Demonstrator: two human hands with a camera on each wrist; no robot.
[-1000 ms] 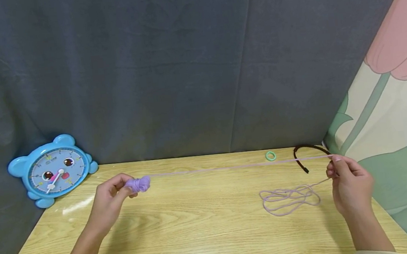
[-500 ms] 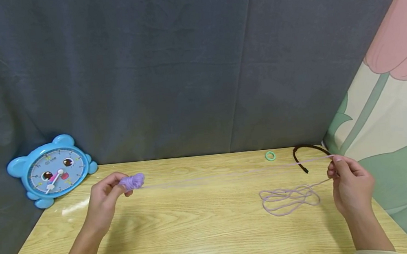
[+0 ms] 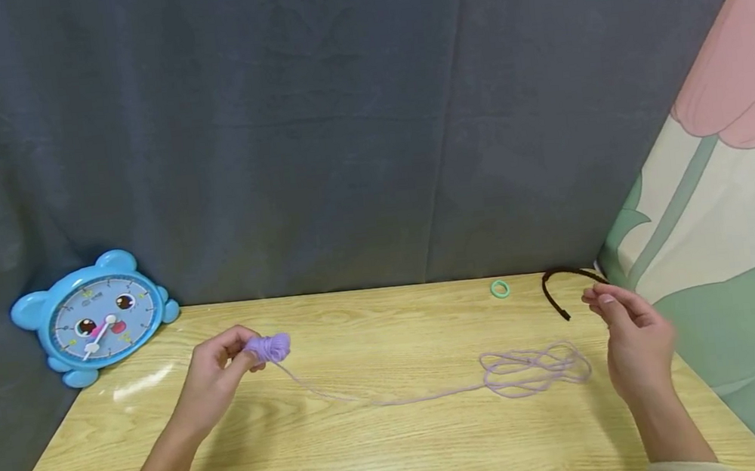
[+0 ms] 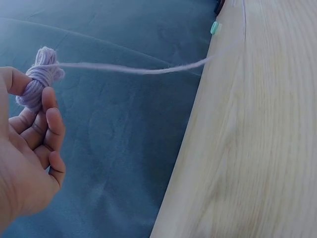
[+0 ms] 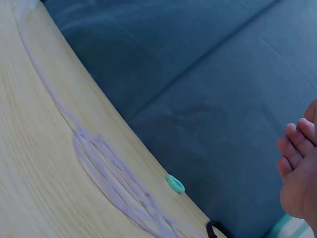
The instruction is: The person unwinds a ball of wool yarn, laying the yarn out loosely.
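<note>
My left hand (image 3: 217, 380) pinches a small wound bundle of lilac yarn (image 3: 272, 347) between thumb and fingers, above the table's left half; the left wrist view also shows the bundle (image 4: 40, 82) gripped. From it a strand sags down and runs across the tabletop to loose lilac loops (image 3: 534, 370) lying at the right. Beyond those loops my right hand (image 3: 638, 339) is raised with loosely bent fingers, and no yarn shows in it. In the right wrist view the same hand (image 5: 299, 158) is partly cut off at the edge, its thumb out of sight.
A blue animal-shaped clock (image 3: 104, 322) leans at the back left of the wooden table (image 3: 371, 448). Near the back edge at the right lie a green ring (image 3: 500, 289) and a black curved band (image 3: 551, 294). A dark curtain (image 3: 313, 135) hangs behind.
The strand, earlier stretched between both hands, has dropped from my right hand and slackened onto the table. My right hand moved slightly left; my left hand shifted right with the bundle.
</note>
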